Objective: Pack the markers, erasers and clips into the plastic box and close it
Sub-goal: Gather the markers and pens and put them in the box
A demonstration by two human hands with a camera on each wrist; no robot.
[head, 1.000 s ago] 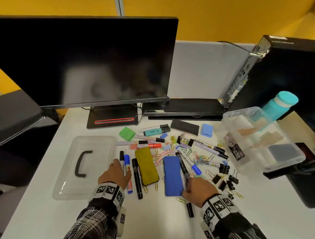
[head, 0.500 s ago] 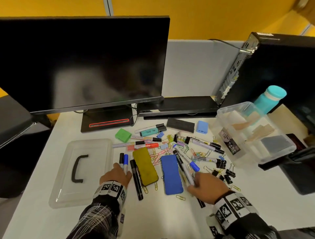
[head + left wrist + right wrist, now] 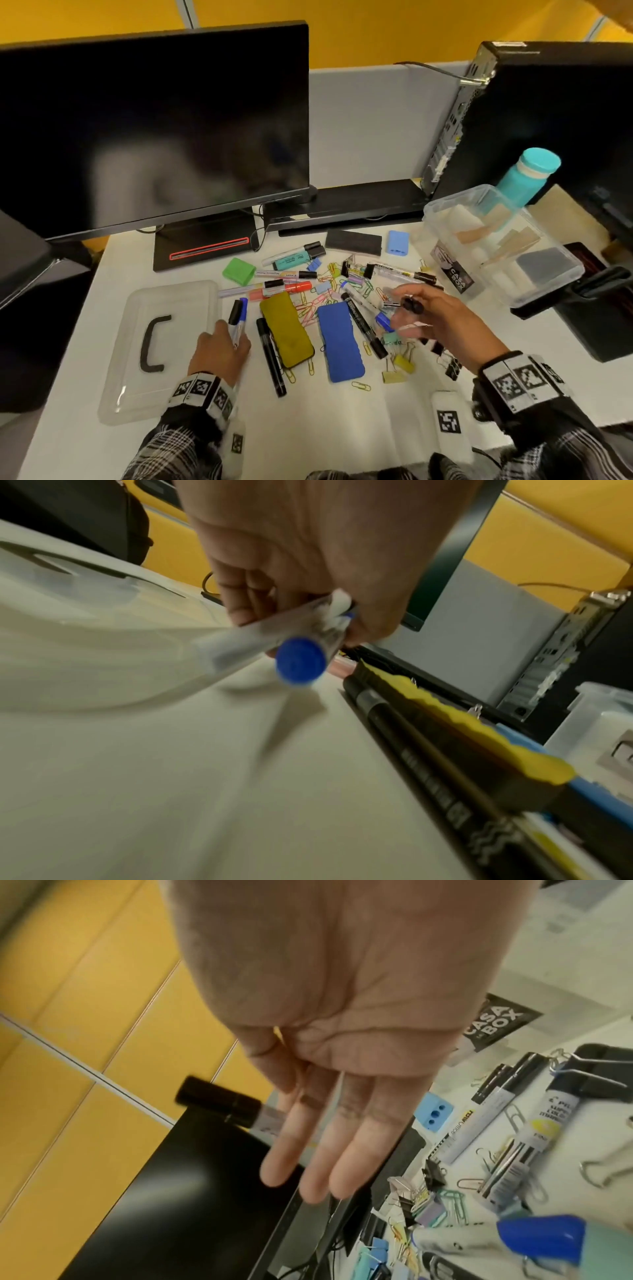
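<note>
Left hand (image 3: pixel 219 353): low on the counter (image 3: pixel 342 428), just right of the clear lid, fingers curled round two markers, one blue-capped (image 3: pixel 242 310) and one black-capped (image 3: pixel 235 312); the left wrist view confirms the grip, with the blue end cap toward the camera

Right hand (image 3: pixel 442 322): raised over the pile, holding black-capped markers (image 3: pixel 409 305) toward the thumb side; in the right wrist view three fingers (image 3: pixel 346 1161) lie straight and a black-capped marker (image 3: pixel 219 1104) shows behind them, the pinch itself hidden

Plastic box (image 3: pixel 496 246): clear, uncovered, black label on its near wall, standing at the right rear of the counter, well apart from both hands. Its contents show only as pale and dark shapes through the walls

Lid (image 3: pixel 157 349): clear, black handle, flat on the counter at the left, beside the left hand

Erasers: yellow board eraser (image 3: pixel 286 330) and blue board eraser (image 3: pixel 339 342) lying side by side at centre; black eraser (image 3: pixel 352 242), small blue block (image 3: pixel 399 242) and small green block (image 3: pixel 238 271) further back

Markers loose on the counter: long black marker (image 3: pixel 270 356) left of the yellow eraser; another black marker (image 3: pixel 363 325) right of the blue eraser; orange marker (image 3: pixel 281 289), teal highlighter (image 3: pixel 294 259) and several pale-barrelled ones behind

Clips: coloured paper clips (image 3: pixel 315 305) scattered between the erasers and markers; binder clips (image 3: pixel 400 363), black, yellow and pastel, near the right hand

Background: dark monitor (image 3: pixel 154 130), black computer tower (image 3: pixel 548 120), teal bottle (image 3: pixel 527 174) behind the box
</note>
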